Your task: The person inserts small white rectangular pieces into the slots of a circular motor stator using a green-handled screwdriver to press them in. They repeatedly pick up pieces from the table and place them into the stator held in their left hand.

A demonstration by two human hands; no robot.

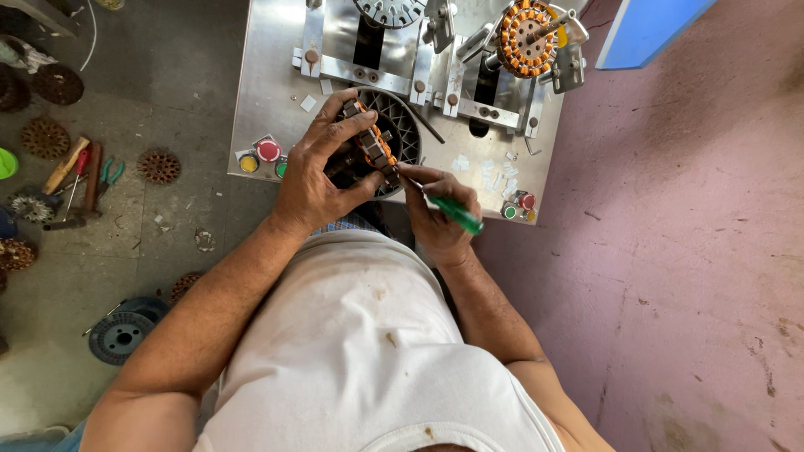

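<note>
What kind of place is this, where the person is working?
Probably a small motor-winding workshop. A metal machine table carries a copper-wound core, loose toothed cores and hand tools lie on the floor, and a wire spool sits nearby.

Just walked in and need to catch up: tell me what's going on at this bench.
A person stands over a metal bench. The left hand grips a round stator with copper windings, held on edge. The right hand holds a green-handled screwdriver, its tip against the stator's rim. A second wound stator sits on a fixture at the bench's back. Tools and more stators lie on the floor.
</note>
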